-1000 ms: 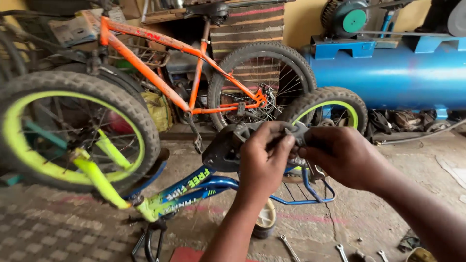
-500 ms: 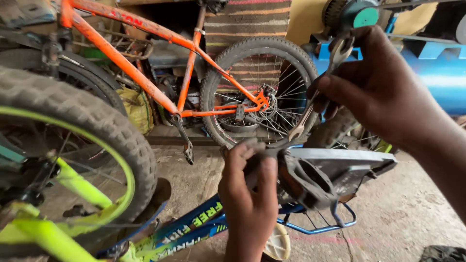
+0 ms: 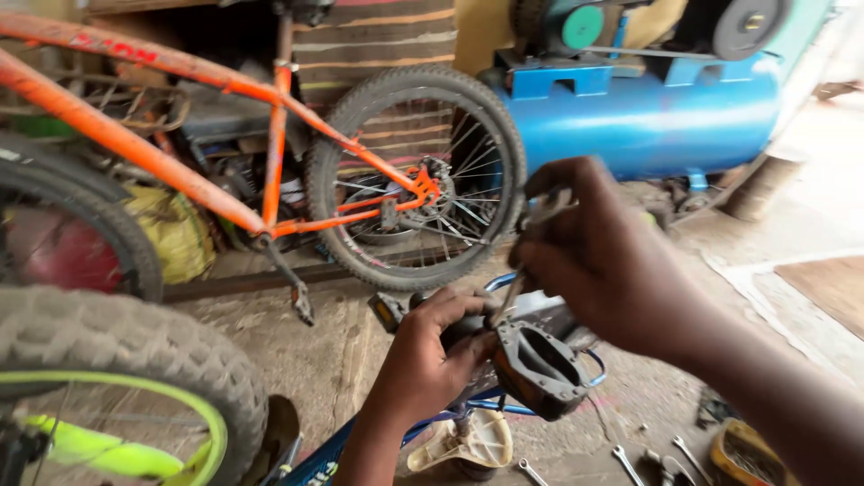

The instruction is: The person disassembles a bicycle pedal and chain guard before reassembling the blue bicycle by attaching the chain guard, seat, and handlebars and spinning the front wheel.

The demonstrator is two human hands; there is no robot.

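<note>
The right hand [image 3: 603,261] is motion-blurred, so the thin metal tool [image 3: 531,243] it grips stays unidentifiable.

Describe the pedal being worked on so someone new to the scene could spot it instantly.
Start at the big blue tank at top right, then drop to the two hands in front of it. Just right of the left hand and below the right hand sits the grey pedal. It is a boxy open frame facing the camera, unlike the small black pedal hanging under the orange bike.
</note>
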